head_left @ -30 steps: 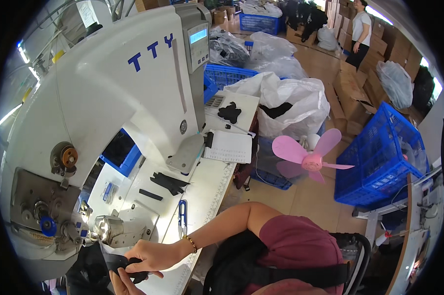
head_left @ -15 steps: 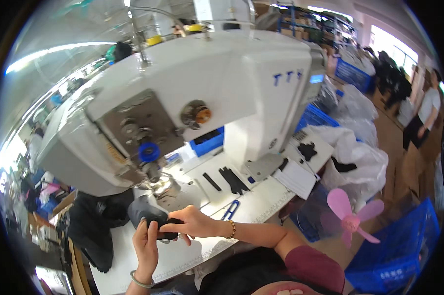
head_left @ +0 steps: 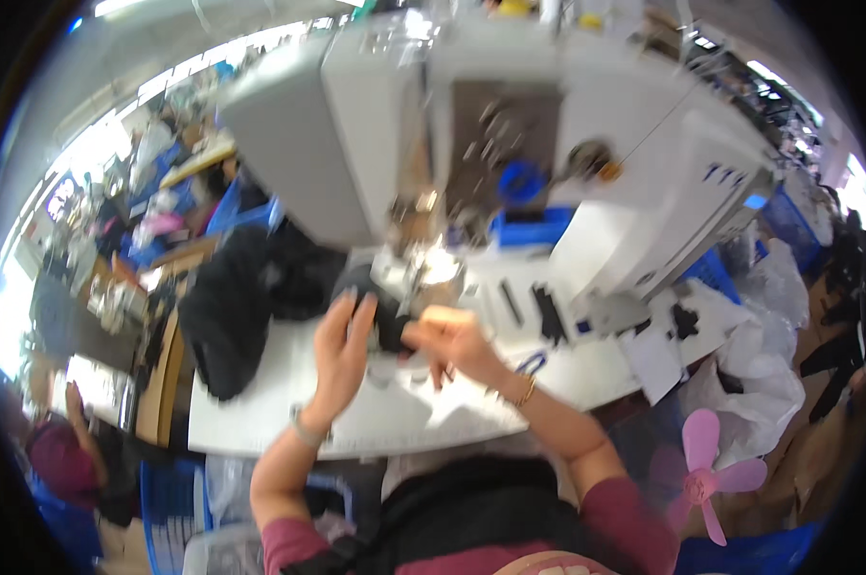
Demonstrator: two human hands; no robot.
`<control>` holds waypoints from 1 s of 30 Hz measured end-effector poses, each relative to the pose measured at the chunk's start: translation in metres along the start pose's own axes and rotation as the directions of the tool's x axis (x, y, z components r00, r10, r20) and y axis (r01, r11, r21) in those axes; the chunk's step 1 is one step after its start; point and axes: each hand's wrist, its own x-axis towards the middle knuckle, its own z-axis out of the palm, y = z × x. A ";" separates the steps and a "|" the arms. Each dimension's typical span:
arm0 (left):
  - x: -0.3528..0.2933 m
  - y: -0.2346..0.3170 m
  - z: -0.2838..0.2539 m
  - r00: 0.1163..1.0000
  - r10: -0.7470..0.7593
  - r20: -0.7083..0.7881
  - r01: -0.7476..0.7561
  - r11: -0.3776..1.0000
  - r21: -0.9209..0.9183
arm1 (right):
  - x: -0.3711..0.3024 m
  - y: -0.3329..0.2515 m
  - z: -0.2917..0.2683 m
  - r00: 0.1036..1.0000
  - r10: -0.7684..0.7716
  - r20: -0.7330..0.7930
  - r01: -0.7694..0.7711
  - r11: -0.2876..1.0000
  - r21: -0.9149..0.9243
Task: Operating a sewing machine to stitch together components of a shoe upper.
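A dark cloth piece [head_left: 387, 314], grey and black, lies between my two hands in front of the sewing machine's needle area [head_left: 433, 273]. Blur hides its exact shape. My left hand [head_left: 340, 350] grips its near left side, fingers pointing up along the cloth. At its right edge, my right hand [head_left: 460, 343] pinches the cloth between thumb and fingers. A large heap of black cloth [head_left: 232, 307] rests left of my left hand. Blue thread snips [head_left: 532, 362] lie on the white table [head_left: 289, 412] just beyond my right wrist.
The white sewing machine [head_left: 644, 211] arches over the table. Black strips [head_left: 550, 314] and white paper [head_left: 651, 359] lie to the right. A pink fan [head_left: 701, 484] stands at the right front. White plastic bags [head_left: 754, 383] fill the right side. Another person's arm [head_left: 83, 426] shows at far left.
My view has swung left, so the machine and table appear farther right. Both hands stay on the dark cloth piece; the left forearm and the heap of black cloth show more fully.
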 end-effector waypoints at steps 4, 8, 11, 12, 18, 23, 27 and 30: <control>0.025 -0.019 0.013 0.988 0.153 -0.012 -0.150 0.979 0.138 | 0.010 0.009 -0.001 0.987 -0.083 -0.140 0.098 0.990 0.103; 0.042 -0.024 0.031 0.999 0.015 -0.033 -0.017 0.999 -0.041 | 0.014 0.012 0.001 0.957 -0.107 -0.269 0.136 0.987 0.090; 0.052 -0.023 0.037 0.998 -0.060 0.024 0.064 0.984 -0.166 | 0.017 0.012 0.001 0.933 -0.155 -0.325 0.194 0.977 0.093; 0.055 -0.023 0.038 0.993 -0.096 0.064 0.105 0.983 -0.152 | 0.017 0.012 0.000 0.919 -0.175 -0.354 0.220 0.971 0.092; 0.065 -0.027 0.040 0.980 -0.122 0.158 0.149 0.973 -0.178 | 0.017 0.017 -0.008 0.920 -0.194 -0.341 0.235 0.969 0.082; 0.067 -0.027 0.035 0.965 -0.133 0.227 0.165 0.978 -0.128 | 0.017 0.021 -0.010 0.929 -0.204 -0.310 0.245 0.965 0.098; 0.069 -0.025 0.034 0.958 -0.137 0.254 0.163 0.983 -0.084 | 0.017 0.022 -0.010 0.929 -0.220 -0.298 0.265 0.957 0.118; 0.069 -0.028 0.034 0.961 -0.135 0.242 0.154 0.986 -0.062 | 0.017 0.024 -0.009 0.931 -0.211 -0.299 0.261 0.955 0.140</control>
